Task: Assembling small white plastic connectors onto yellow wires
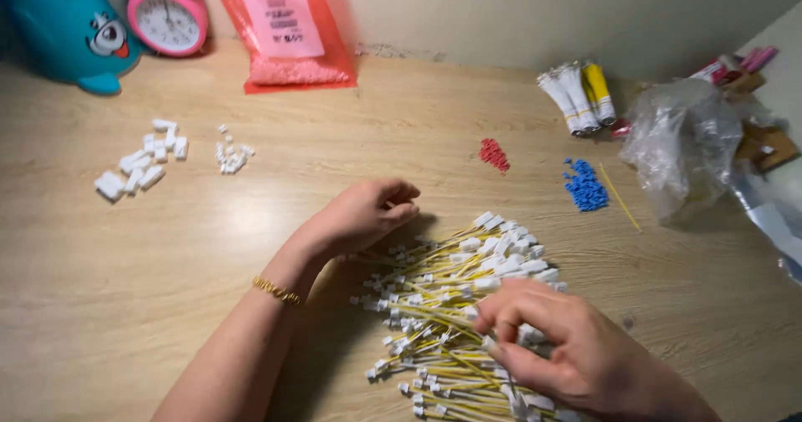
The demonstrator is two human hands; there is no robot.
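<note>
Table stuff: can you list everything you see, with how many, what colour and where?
wires with white plugs: many, yellow, big pile in front
white plugs: two small heaps, left
red bits: one heap, middle
blue bits: one heap, right of red
bag: one, red, back
clock: one, pink, back left
toy: one, teal, corner
tubes: several, white and yellow, back right
clear bag: one, right
left hand: beside pile
right hand: on pile

Soft, warm light falls from above onto my pale wooden tabletop (125, 288), leaving a dull sheen there. My left hand (363, 215) casts faint shadow; my right hand (576, 351) blurs slightly.
</note>
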